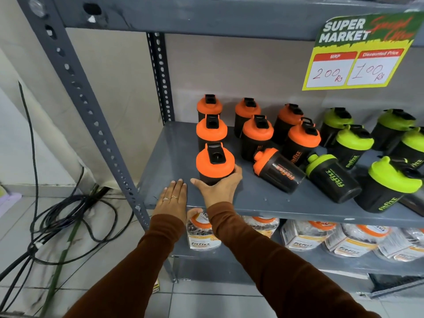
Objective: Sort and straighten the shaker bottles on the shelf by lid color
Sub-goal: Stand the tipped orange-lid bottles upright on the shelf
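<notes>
The grey metal shelf (174, 157) carries orange-lid shaker bottles (258, 131) on its left part and green-lid shaker bottles (354, 138) on the right; one of each colour lies tipped over. My right hand (218, 188) grips the front orange-lid bottle (214, 162), which stands upright. My left hand (173, 199) rests open and flat on the shelf edge beside it.

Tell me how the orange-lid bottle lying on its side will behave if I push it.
The tipped orange-lid bottle is round, so it would probably roll in a curve, as its body tapers. It seems empty plastic, so likely light. It may knock the fallen green-lid bottle beside it.
</notes>
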`<state>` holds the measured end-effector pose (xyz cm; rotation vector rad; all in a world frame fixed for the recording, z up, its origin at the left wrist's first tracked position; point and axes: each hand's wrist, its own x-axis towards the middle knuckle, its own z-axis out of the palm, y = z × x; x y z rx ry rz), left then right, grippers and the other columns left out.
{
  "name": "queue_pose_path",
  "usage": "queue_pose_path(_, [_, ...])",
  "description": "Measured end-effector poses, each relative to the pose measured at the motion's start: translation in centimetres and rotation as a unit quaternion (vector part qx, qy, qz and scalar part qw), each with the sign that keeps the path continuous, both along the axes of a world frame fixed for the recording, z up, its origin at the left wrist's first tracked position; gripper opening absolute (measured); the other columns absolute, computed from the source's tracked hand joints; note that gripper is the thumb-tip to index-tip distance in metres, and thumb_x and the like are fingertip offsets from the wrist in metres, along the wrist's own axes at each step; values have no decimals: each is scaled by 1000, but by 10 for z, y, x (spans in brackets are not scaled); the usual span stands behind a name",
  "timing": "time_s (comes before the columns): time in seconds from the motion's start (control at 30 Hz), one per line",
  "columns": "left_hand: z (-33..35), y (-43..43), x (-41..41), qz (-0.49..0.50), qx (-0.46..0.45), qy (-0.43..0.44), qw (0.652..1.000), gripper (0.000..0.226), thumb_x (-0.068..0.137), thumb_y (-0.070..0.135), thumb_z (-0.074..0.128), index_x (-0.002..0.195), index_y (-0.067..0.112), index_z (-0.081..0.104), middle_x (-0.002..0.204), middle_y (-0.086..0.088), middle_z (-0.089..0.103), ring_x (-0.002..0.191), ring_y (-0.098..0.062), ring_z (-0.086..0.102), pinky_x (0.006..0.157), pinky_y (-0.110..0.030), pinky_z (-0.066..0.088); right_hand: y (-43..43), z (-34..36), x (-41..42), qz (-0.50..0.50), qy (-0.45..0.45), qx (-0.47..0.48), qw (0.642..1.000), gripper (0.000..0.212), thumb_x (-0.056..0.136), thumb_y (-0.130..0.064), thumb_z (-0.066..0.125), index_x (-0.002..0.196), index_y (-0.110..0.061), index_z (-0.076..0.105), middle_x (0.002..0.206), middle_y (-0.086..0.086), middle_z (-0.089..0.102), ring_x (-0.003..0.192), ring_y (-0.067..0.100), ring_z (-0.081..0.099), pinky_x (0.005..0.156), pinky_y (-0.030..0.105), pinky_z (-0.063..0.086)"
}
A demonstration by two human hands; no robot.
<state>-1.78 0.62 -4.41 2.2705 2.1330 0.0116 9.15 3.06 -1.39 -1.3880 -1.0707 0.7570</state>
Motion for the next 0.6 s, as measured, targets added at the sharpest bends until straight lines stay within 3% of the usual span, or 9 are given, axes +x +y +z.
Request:
queue_pose_path(0.1, [-2,-1,-1,-1,1,-7,1000,84,83,62,29,142,6,6,154,-13,8,143,-26,7,116,-36,5,-2,-5,7,10,-6,-5,1000,105,45,-12,92,128,-5,28,121,4,36,120,21,41,109,31,35])
queue_pose_path(0.2, [-4,-2,-1,0,32,-22,999,99,73,75,3,140,3,17,151,-16,19,141,-29,17,116,-39,12,-8,-5,16,47,-39,-34,998,115,46,-19,91,136,-8,20,132,8,34,130,25,34,114,40,29])
queue_pose_path(0.23, [-5,-1,-1,-2,40,-27,999,98,74,75,5,140,3,19,151,-17,21,140,-30,18,115,-40,13,-11,-6,21,63,-73,-36,995,117,49,-22,88,139,-7,16,140,12,30,134,28,28,116,43,24])
queue_pose_path(0.3, [-7,-1,-2,-5,32,-23,999,85,82,64,26,141,4,13,153,-15,15,141,-28,13,116,-37,8,-16,-4,36,96,-162,-15,982,113,52,-29,74,142,-3,10,148,19,21,140,34,14,119,49,7])
queue_pose_path(0.4, [-7,-1,-1,1,25,-24,999,84,83,60,34,142,6,9,154,-13,11,142,-26,10,116,-35,6,-14,5,62,69,-233,-10,970,109,48,-28,62,141,-1,13,149,20,19,143,32,8,112,42,-17])
queue_pose_path(0.47, [-6,-2,-1,7,22,-19,1000,84,82,62,33,142,8,8,154,-12,10,142,-25,9,116,-35,6,-4,14,80,2,-272,-10,962,103,51,-22,67,140,-1,19,147,21,24,141,33,12,112,44,-16])
queue_pose_path(0.6, [-8,-1,1,11,22,-21,999,84,82,61,35,142,8,8,154,-11,11,142,-26,9,116,-35,7,21,25,109,-114,-417,-54,900,93,63,-9,73,140,0,21,149,27,18,141,42,9,115,52,-2])
